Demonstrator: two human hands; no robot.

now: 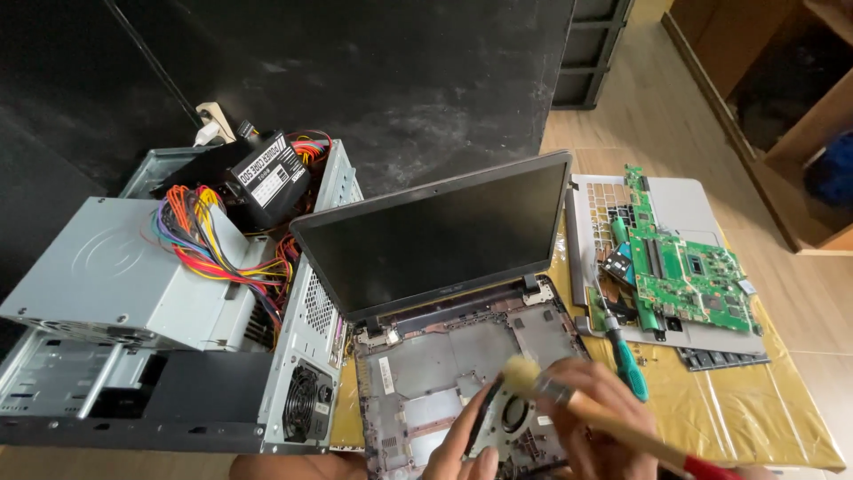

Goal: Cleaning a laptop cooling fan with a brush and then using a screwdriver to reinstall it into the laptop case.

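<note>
An opened laptop (435, 240) stands in the middle with its dark screen up and its bare base shell (418, 373) showing a round fan (515, 415). My right hand (595, 418) grips a paintbrush (533, 378) with a wooden handle and red end, its pale bristles over the shell beside the fan. My left hand (466, 440) rests on the shell at the bottom edge, fingers around a thin dark tool (484, 409).
A desktop computer case (160, 356) lies at the left with power supplies and coloured cables (213, 240). On the right, a green circuit board (684, 267) sits on a silver keyboard cover (684, 204). A green-handled screwdriver (626, 360) lies on the yellow table cover (755, 409).
</note>
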